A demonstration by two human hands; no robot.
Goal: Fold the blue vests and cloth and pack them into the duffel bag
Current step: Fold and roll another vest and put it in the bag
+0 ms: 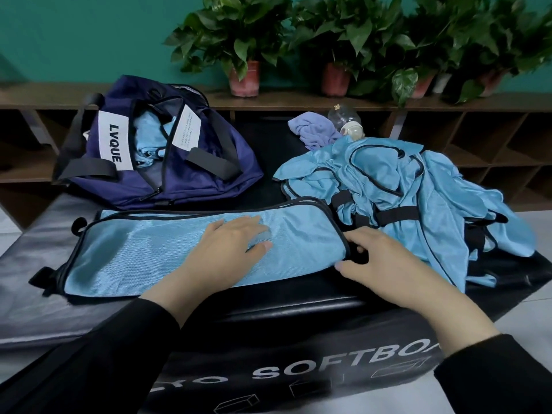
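A blue vest [167,252] lies folded into a long flat strip across the black padded bench [44,318], its dark-trimmed edges running left to right; the left hand [230,243] rests flat on its middle with the fingers straight and relaxed, pressing the fabric down; the right hand [379,258] sits at the strip's right end, fingers curled at the dark trim there (whether they actually pinch the edge I cannot tell). Just beyond that end, a loose heap of blue vests [418,204] with black straps sprawls over the right of the bench; behind it a crumpled lilac cloth [313,130] lies beside a clear bottle [348,121]. At the back left stands the navy duffel bag [125,174], unzipped, with light blue fabric showing inside; potted plants [245,40] line the wooden shelf [283,101] behind.
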